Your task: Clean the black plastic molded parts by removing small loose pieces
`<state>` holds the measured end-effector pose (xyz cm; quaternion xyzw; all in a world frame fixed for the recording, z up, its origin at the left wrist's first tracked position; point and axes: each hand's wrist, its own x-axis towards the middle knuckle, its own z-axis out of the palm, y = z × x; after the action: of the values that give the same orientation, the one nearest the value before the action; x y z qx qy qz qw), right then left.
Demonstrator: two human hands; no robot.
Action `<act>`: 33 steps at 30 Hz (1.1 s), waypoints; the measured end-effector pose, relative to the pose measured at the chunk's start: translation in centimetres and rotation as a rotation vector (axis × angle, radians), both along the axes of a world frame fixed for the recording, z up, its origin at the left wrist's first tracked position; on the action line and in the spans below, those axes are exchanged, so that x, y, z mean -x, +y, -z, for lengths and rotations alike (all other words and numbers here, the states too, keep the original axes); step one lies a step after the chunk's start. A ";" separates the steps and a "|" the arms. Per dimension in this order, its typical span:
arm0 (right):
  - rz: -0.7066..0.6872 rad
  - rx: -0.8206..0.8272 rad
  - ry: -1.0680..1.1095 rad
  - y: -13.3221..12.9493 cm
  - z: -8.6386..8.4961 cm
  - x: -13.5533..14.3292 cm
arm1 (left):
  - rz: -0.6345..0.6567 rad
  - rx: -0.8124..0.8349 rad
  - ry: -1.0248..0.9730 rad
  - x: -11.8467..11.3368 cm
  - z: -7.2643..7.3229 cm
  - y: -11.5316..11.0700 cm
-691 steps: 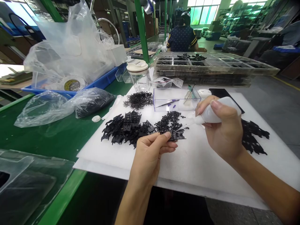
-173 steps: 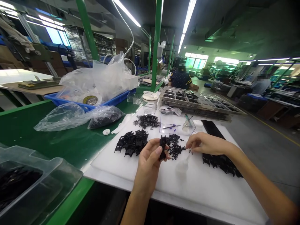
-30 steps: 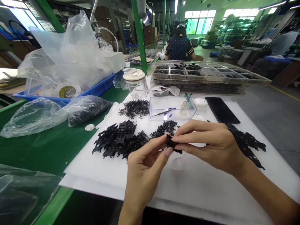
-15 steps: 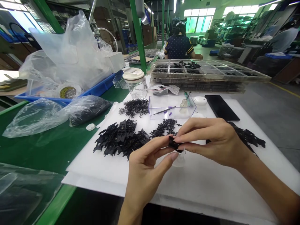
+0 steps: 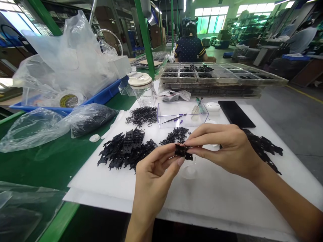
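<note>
Both hands meet over a white foam pad (image 5: 214, 201). My left hand (image 5: 153, 174) pinches a small flat black plastic part (image 5: 183, 151) between thumb and forefinger. My right hand (image 5: 227, 149) grips the same part from the right with its fingertips. Under the hands lies a small translucent squeeze bottle (image 5: 189, 171) on its side. A pile of the same black parts (image 5: 124, 151) lies to the left, a heap of tiny black pieces (image 5: 178, 134) just beyond the hands, and another spread of black parts (image 5: 264, 149) behind my right hand.
A clear plastic box (image 5: 182, 114) with tweezers, a tangle of thin wire springs (image 5: 141, 115), a lidded jar (image 5: 142, 89), a black phone (image 5: 236, 113) and stacked compartment trays (image 5: 222, 79) stand behind. Plastic bags (image 5: 58, 121) and a blue tray (image 5: 101, 95) lie left. A person (image 5: 189, 47) sits beyond, back turned.
The hands have stayed together on the black part, which has turned slightly flatter between the fingers. The view has shifted a little to the right.
</note>
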<state>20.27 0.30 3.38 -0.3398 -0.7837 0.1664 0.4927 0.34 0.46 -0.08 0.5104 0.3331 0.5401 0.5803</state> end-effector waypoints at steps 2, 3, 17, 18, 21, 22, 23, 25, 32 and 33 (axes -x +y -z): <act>0.010 0.006 0.002 -0.1 0.1 0.2 | -0.007 0.006 -0.003 0.0 0.0 0.0; 0.012 0.010 0.002 -0.1 0.1 0.2 | -0.009 0.008 -0.009 0.0 0.0 0.0; 0.040 0.000 -0.004 -0.3 0.2 0.9 | -0.023 0.037 -0.024 0.0 -0.3 -0.2; 0.044 -0.008 0.000 -0.3 0.2 0.9 | -0.022 0.036 -0.018 0.0 -0.3 -0.2; 0.040 -0.021 0.005 -0.3 0.2 1.0 | -0.011 0.024 -0.016 -0.1 -0.2 0.0; 0.035 -0.020 0.003 -0.3 0.2 1.0 | -0.003 0.016 -0.018 -0.1 -0.1 0.0; 0.033 -0.020 0.001 -0.3 0.2 1.0 | 0.003 0.011 -0.019 0.0 0.0 0.1; 0.031 -0.023 -0.002 -0.3 0.2 1.0 | 0.007 0.006 -0.020 0.0 0.1 0.1; 0.045 -0.034 0.002 -0.3 0.2 1.1 | -0.004 0.025 -0.051 -0.2 -0.2 -0.1; 0.046 -0.034 0.000 -0.3 0.2 1.1 | -0.007 0.029 -0.054 -0.2 -0.2 -0.1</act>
<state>19.21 -0.03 3.15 -0.3494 -0.7784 0.1418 0.5019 0.51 0.36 0.13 0.4860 0.3267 0.5509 0.5946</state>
